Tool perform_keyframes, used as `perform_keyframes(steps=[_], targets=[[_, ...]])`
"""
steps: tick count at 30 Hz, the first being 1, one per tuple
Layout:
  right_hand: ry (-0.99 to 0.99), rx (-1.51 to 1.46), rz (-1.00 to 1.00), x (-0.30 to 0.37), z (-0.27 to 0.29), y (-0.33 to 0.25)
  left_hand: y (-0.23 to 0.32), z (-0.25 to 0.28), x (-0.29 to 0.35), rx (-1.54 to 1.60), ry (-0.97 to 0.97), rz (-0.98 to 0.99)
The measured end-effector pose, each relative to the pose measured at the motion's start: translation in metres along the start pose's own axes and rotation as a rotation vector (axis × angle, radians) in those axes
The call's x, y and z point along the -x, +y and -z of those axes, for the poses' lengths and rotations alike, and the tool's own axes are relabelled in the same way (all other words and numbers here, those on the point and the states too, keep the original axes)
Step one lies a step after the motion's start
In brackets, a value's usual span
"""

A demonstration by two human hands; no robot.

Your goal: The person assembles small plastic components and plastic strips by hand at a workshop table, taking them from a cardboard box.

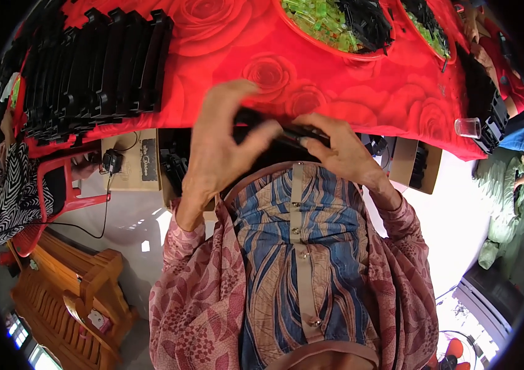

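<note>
My right hand (339,148) grips a slim black plastic part (299,132) between thumb and fingers, just over the near edge of the table. Around the part's left end is my left hand (222,135), blurred by motion, its thumb and fingers spread apart. Whether the left fingers touch the part cannot be made out. Rows of long black plastic parts (111,65) stand packed together on the table to the left. At the back right, a red basin (360,57) holds small green pieces and black ones.
A red rose-patterned cloth (225,61) covers the table. A second red basin (453,55) and a clear cup (468,127) sit to the right. Cardboard boxes (129,176) lie below the table edge. Other people sit at both sides; a red chair (43,185) is left.
</note>
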State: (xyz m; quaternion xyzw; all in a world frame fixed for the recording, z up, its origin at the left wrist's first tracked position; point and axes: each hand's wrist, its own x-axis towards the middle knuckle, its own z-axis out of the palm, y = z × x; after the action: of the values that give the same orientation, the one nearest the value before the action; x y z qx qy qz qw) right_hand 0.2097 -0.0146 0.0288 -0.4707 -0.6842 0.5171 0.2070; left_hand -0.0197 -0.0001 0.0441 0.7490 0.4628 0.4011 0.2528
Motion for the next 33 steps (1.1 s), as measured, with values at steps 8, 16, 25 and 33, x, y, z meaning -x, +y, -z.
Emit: perform_keyframes(steps=[8,16,25,33], targets=[[0.107,-0.335,-0.029,-0.01,-0.033,-0.015,-0.006,-0.038,0.003,1.151,0.337,0.32],[0.097,-0.649,0.045,-0.027,-0.062,-0.022,-0.009,-0.039,-0.018,1.298,0.395,0.247],[0.089,-0.514,-0.08,-0.022,-0.072,-0.023,-0.009,-0.041,-0.001,1.23,0.504,0.464],[0.16,-0.428,-0.035,-0.026,-0.085,-0.008,-0.015,-0.042,0.002,1.317,0.465,0.438]])
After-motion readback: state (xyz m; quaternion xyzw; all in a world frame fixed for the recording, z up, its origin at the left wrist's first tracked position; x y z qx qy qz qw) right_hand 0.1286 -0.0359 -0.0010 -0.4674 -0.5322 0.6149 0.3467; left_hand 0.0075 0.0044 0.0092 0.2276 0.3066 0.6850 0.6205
